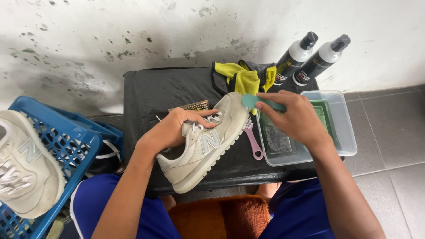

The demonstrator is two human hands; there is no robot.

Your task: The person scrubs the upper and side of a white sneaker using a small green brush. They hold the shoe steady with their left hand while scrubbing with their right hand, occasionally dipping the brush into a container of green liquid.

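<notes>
black bottles (305, 59) white-capped, rear right | left hand (170, 129) grips shoe (204, 144)

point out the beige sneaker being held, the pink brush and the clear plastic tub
beige sneaker (201, 155), head view, on its side panel
pink brush (254, 144), head view, on its handle
clear plastic tub (347, 132), head view, on its right wall

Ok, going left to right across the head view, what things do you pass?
Pale sneaker in the basket → blue basket → left hand → held sneaker → pink brush → right hand gripping a teal brush → clear tub.
</notes>
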